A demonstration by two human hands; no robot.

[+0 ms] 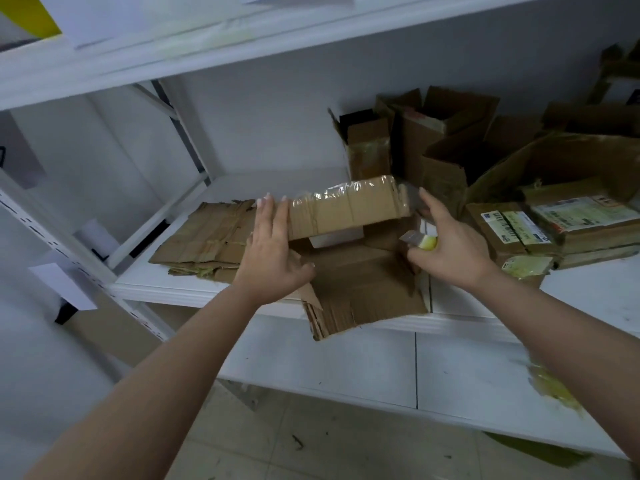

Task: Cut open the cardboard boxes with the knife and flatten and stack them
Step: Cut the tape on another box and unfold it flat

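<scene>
A cut-open cardboard box [360, 282] is spread on the white shelf [588, 292], its front edge hanging over the shelf lip. One taped flap [346, 209], wrapped in clear tape, is raised above the rest of the box. The left hand [273, 251] is laid against the left end of that flap with its fingers straight and close together. The right hand [450, 244] is held just beside the flap's right end; its index finger is extended, while the other fingers are curled round a small yellow-handled knife [424, 241], whose blade cannot be made out. To the left, a pile of flattened cardboard [207, 233] is lying on the shelf, partly under the left hand. Behind and to the right, several open uncut boxes [450, 140] are standing. Near the right edge, flat parcels [571, 223] bearing white shipping labels with barcodes are stacked; the print is too small to be read.
</scene>
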